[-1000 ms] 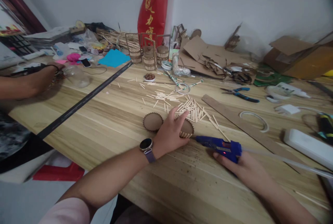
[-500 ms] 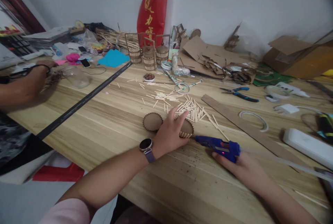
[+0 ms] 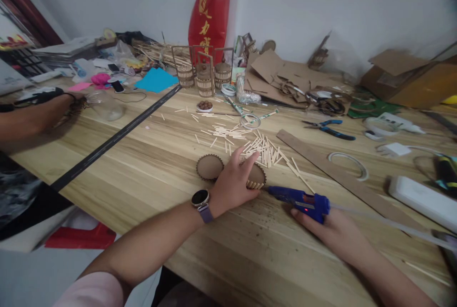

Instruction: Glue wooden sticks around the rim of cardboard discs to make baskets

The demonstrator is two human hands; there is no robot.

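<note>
My left hand (image 3: 233,183), below a watch on the wrist, is curled over the left side of a round brown piece (image 3: 257,173) with short sticks along its near edge; its fingers hold that piece. A second round brown piece (image 3: 209,167) with a beaded rim lies just left of it. In my right hand (image 3: 326,226) is a blue glue gun (image 3: 300,201) with a small red light, its nozzle close to the right edge of the held piece. Loose wooden sticks (image 3: 264,149) are heaped behind the pieces.
Behind stand small lidded baskets (image 3: 204,83), a dish of brown beads (image 3: 204,105) and a red bag (image 3: 209,12). Pliers (image 3: 330,128), a cardboard strip (image 3: 321,166) and a white power strip (image 3: 423,202) lie right. Another person's arm (image 3: 35,116) reaches in at left.
The other person's hand at the far left has shifted slightly toward the right and down. My hands, the glue gun and the round pieces look unchanged.
</note>
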